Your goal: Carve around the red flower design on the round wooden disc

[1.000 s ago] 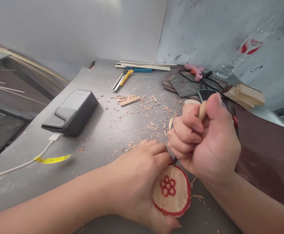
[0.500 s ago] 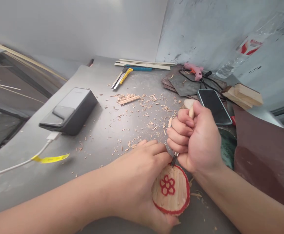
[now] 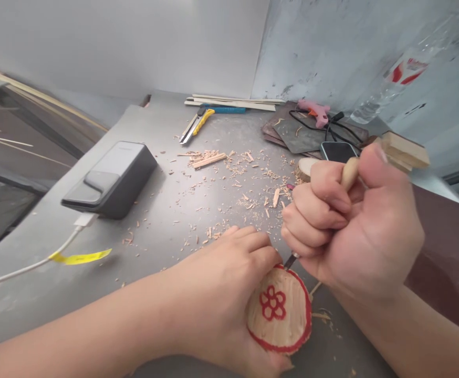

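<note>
A round wood slice (image 3: 292, 320) with a red rim and a red flower drawn on its face is gripped along its left side by my left hand (image 3: 229, 294). In a fist, my right hand (image 3: 355, 226) holds a carving tool; its pale wooden handle (image 3: 350, 173) pokes out at the top. The dark metal tip (image 3: 290, 261) touches the far edge of the slice, close to my left index finger. Most of the handle is hidden inside the fist.
Wood shavings (image 3: 209, 160) litter the grey table. Behind lie a yellow utility knife (image 3: 201, 123), thin wooden strips (image 3: 233, 103) and a pink glue gun (image 3: 314, 113). A black power bank (image 3: 111, 178) with a white cable is at left; a phone (image 3: 337, 151) and a plastic bottle (image 3: 398, 81) stand right.
My right hand has tilted and moved right, turning the tool's handle outward, with its tip still at the slice's upper edge. The slice has shifted slightly right. My left hand keeps its grip.
</note>
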`<state>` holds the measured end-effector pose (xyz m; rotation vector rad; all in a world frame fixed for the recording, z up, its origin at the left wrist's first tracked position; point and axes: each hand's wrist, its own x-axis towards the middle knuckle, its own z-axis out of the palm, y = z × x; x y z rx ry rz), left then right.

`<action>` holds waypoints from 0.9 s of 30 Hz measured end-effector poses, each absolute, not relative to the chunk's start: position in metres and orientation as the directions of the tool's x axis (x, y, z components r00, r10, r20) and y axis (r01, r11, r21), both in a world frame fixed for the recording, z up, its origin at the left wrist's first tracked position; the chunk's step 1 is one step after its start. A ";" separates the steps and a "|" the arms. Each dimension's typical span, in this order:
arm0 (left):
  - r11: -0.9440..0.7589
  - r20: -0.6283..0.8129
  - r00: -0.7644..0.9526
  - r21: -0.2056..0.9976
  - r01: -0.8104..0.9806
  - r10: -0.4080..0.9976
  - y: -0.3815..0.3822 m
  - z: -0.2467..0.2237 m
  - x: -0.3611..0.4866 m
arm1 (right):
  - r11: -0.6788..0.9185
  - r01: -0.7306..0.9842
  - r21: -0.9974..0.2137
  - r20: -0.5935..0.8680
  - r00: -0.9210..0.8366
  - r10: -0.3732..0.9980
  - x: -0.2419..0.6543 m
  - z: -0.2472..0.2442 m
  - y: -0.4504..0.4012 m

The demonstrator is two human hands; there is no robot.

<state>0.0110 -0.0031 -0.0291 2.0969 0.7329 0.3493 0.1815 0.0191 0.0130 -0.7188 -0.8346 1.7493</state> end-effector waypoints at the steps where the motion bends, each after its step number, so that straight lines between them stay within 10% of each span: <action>1: -0.459 -0.012 0.788 0.808 0.371 0.615 -0.003 -0.029 0.011 | -0.220 -0.518 -0.827 -0.065 -0.300 0.952 0.181 0.013 0.018; 14: -0.456 0.002 0.792 0.818 0.349 0.610 -0.002 -0.031 0.012 | -0.200 -0.411 -0.890 -0.072 -0.307 0.949 0.177 0.006 0.019; 27: -0.437 0.021 0.753 0.824 0.359 0.657 -0.007 -0.032 0.015 | -0.393 -0.595 -0.701 -0.424 -0.095 0.901 0.168 -0.003 0.028</action>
